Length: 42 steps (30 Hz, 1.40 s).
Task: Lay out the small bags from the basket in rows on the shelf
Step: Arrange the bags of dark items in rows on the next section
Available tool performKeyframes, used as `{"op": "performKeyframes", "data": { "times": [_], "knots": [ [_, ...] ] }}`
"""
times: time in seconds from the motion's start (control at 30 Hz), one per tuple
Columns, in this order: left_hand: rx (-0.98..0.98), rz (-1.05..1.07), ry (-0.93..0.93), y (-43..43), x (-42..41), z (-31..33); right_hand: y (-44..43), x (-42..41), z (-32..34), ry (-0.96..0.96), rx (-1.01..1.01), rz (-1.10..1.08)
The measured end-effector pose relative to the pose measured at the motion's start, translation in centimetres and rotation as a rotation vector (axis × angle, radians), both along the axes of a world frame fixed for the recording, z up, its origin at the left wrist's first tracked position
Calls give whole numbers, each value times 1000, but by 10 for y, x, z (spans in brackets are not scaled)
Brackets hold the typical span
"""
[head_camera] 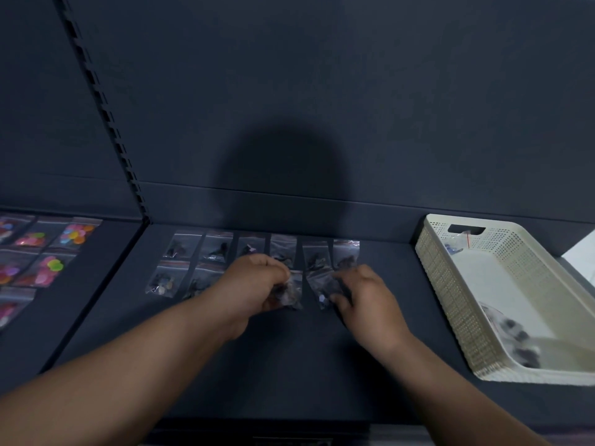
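Forearms reach forward; left hand (254, 281) curls round a small bag (291, 292), right hand (365, 296) pinches a second bag (322, 286)

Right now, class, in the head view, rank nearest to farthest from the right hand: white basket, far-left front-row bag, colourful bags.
1. White basket, right of the right hand.
2. Far-left front-row bag, left.
3. Colourful bags, far left.

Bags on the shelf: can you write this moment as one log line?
left hand: grips bag bundle | right hand: pinches front-row bag | back row: six bags | basket: loose bags inside
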<state>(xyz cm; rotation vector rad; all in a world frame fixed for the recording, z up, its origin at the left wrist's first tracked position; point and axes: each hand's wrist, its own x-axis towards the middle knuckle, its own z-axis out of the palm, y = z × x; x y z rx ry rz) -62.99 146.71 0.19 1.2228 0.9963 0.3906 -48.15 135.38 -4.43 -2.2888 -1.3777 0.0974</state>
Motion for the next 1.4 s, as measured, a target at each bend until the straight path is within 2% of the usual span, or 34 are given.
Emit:
{"op": "performKeyframes", "data": {
  "times": [0.17,0.6,0.67,0.8,0.87,0.93,1.03,1.23,1.3,1.4],
  "knots": [
    [-22,4,-20,0,-2,2,3,-3,-7,11,-23,108],
    [-79,12,-70,-3,1,9,2,-6,-11,13,35,76],
    [-80,-10,-82,-5,2,10,3,-7,-6,145,112,27],
    [-10,-60,-54,-7,7,7,5,-13,17,762,271,-23],
    [12,-82,-47,-10,11,6,4,-17,29,926,263,17],
    [35,-113,-42,-14,15,7,2,-21,36,977,249,74],
    [28,-134,-71,-19,22,7,-2,-20,40,1009,303,35],
    [33,-230,-48,-24,31,7,-16,-9,44,1332,442,-136],
    [73,-229,-6,-25,35,7,-19,-5,42,1339,424,-160],
    [135,-209,28,-25,43,7,-25,4,38,1199,368,-169]
  ]
}}
